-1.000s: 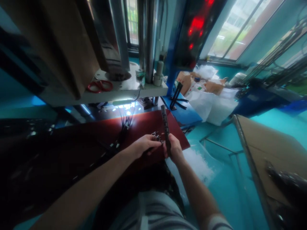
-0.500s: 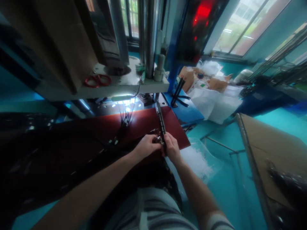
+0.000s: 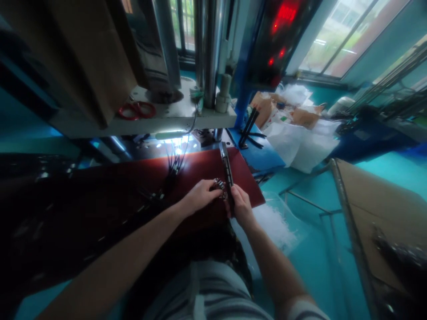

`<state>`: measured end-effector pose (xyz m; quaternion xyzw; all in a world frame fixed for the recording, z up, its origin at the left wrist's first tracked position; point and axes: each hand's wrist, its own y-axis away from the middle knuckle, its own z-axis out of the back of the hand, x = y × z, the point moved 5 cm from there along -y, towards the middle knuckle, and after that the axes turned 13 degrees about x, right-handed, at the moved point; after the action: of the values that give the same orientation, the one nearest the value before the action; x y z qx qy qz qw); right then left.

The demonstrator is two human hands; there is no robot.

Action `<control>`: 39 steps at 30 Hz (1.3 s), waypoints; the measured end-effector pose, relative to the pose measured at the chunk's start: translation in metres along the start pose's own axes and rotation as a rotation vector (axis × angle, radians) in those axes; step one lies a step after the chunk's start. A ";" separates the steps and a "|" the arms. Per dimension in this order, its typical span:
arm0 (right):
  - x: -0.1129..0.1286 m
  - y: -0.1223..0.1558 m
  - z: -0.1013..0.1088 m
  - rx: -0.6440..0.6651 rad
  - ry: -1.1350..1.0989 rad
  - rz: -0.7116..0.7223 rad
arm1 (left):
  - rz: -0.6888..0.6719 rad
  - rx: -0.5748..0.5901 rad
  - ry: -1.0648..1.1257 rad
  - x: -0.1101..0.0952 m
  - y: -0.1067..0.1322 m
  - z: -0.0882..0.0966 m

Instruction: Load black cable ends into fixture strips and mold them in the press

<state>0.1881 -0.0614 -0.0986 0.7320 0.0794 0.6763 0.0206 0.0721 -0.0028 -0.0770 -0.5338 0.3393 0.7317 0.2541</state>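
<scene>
- Over the red board (image 3: 200, 162), near its right end, the right hand (image 3: 243, 205) is closed around the near end of a dark, narrow bar (image 3: 227, 169);
- just beside it, the left hand (image 3: 199, 195) pinches small metal pieces (image 3: 219, 183) — fingers together on them;
- work looks under way, unfinished: those pieces are in the fingers; how many, if any, sit on the bar is too small to tell;
- thin dark cords (image 3: 175, 167) lie apart from both hands.
</scene>
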 end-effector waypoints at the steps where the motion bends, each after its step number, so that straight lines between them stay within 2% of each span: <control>1: 0.000 0.000 0.000 0.000 -0.012 0.008 | -0.022 -0.031 -0.049 -0.002 -0.001 0.001; 3: 0.001 0.000 0.000 0.007 -0.025 0.030 | -0.018 -0.045 -0.058 -0.004 -0.002 -0.001; 6: 0.002 -0.001 -0.001 0.015 -0.027 0.049 | 0.087 0.044 0.087 0.001 -0.003 -0.004; 9: 0.001 -0.001 0.000 0.003 -0.036 0.041 | 0.116 0.112 0.212 0.002 -0.003 -0.006; 11: 0.000 -0.001 0.000 0.002 -0.043 0.036 | 0.108 0.092 0.202 0.003 -0.003 -0.005; 15: -0.004 -0.002 0.001 0.018 -0.043 0.058 | 0.028 -0.001 -0.002 0.000 -0.005 -0.004; 17: -0.004 -0.003 0.001 0.027 -0.033 0.070 | 0.015 -0.022 -0.038 0.000 -0.006 -0.004; 23: -0.003 -0.004 -0.002 0.028 -0.004 0.079 | 0.094 -0.030 0.027 0.006 -0.006 -0.007; 28: -0.002 -0.005 -0.006 0.063 0.037 0.096 | -0.013 -0.059 0.036 0.001 -0.002 -0.005; 34: -0.003 0.000 -0.002 -0.004 -0.077 0.090 | -0.007 -0.026 0.195 -0.004 0.000 0.005; 39: -0.002 0.002 -0.001 -0.003 -0.090 0.099 | 0.111 -0.022 0.325 0.002 -0.004 0.003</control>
<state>0.1868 -0.0638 -0.1005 0.7647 0.0412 0.6431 -0.0085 0.0723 0.0021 -0.0788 -0.6284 0.3968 0.6523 0.1489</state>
